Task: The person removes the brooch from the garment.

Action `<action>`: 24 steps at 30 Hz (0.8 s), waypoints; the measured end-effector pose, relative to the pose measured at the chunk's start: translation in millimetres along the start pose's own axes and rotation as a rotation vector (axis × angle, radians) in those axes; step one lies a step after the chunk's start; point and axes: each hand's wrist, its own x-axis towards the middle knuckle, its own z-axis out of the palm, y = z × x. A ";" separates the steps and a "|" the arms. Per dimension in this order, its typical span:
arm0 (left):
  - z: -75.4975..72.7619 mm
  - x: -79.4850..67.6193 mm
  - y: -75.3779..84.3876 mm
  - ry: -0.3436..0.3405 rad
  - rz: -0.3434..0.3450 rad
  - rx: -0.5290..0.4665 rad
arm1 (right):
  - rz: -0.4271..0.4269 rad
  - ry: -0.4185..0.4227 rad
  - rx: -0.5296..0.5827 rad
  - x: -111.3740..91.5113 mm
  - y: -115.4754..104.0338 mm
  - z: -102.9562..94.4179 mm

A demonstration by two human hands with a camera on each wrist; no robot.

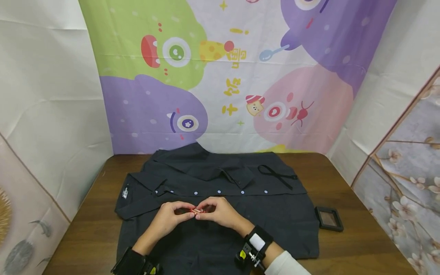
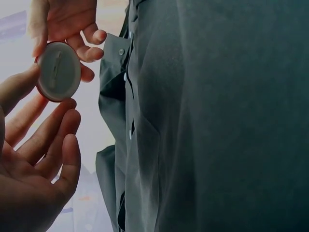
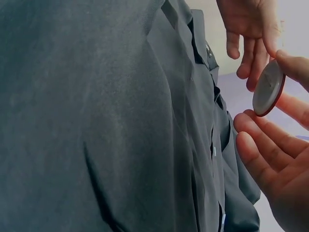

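Observation:
Both hands hold a round pin-back badge (image 1: 198,211) above a dark shirt (image 1: 275,225) laid on the table. Its front looks red and patterned in the head view. In the left wrist view the badge's pale back (image 2: 65,79) shows a pin bar down its middle. My left hand (image 1: 169,218) pinches one side between thumb and fingers. From the opposite side my right hand (image 1: 222,213) pinches it too. In the right wrist view the badge (image 3: 269,88) appears tilted, with its red rim showing.
The shirt covers much of the brown wooden table (image 1: 93,225), its row of pale buttons (image 1: 219,191) running across. A thin black cord (image 1: 278,175) lies on its upper right part. Beside the shirt sits a small black square frame (image 1: 329,219). A cartoon cloth (image 1: 233,76) hangs behind.

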 end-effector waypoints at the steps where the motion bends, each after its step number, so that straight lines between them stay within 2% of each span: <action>1: -0.2 -0.1 0.0 0.002 0.005 0.005 | -0.001 0.004 -0.007 0.9 4.2 1.5; 4: -0.6 -0.2 0.4 0.012 0.014 0.026 | 0.008 0.012 -0.013 3.5 16.8 4.4; 8: -0.5 -0.1 0.4 0.020 0.005 0.045 | 0.013 0.007 -0.010 4.7 21.8 4.4; 15: 0.4 -0.1 1.0 0.026 -0.011 0.037 | 0.007 0.006 0.001 -0.6 -14.7 -1.8; 24: 1.7 -1.6 1.9 0.038 -0.004 0.024 | 0.016 0.003 0.008 -0.4 -12.0 -0.9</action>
